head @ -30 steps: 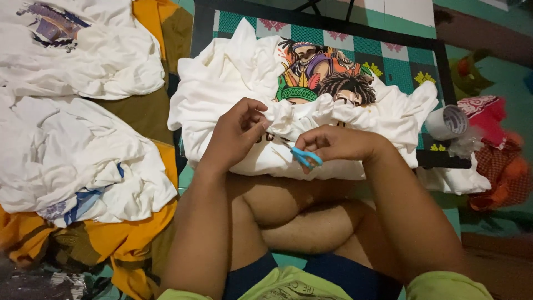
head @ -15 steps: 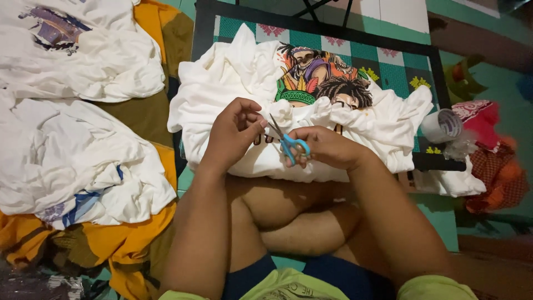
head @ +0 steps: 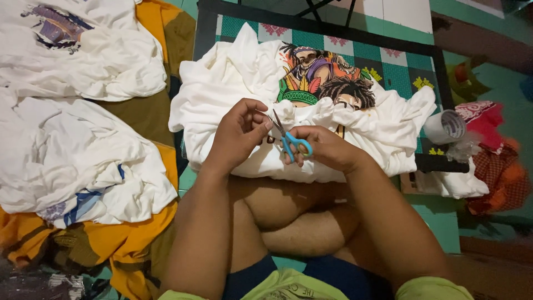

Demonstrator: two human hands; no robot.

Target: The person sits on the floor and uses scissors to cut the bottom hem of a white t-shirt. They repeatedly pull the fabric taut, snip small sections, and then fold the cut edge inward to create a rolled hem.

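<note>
Head view looks down on us sitting cross-legged, with a white shirt (head: pixel 233 83) bunched over our knees, its colourful print of figures turned up and away from us. Our left hand (head: pixel 236 133) is closed in a pinch on a small fold or thread of the cloth near the shirt's near edge, lifting it a little, which seems meant to keep that bit taut and clear of the rest. Our right hand (head: pixel 325 147) is curled around the blue handles of small scissors (head: pixel 288 139), fingers through or against the loops; the blades point up toward the pinched spot and sit just beside the left fingertips. Whether the blades are parted or closed we cannot tell. Both hands work close together, right above the shirt, so the cloth lies within easy reach and rests on our legs.

Beside us on the left lie two heaps of white clothes (head: pixel 78 161), spread over orange and brown cloth (head: pixel 130 239). Under the shirt is a green patterned mat (head: pixel 405 66) with a dark border. To the right sit a roll of white material (head: pixel 444 126) and a red patterned bundle (head: pixel 494 161). We see no open box, bag or basket; what the bundle wraps, if anything, stays hidden.
</note>
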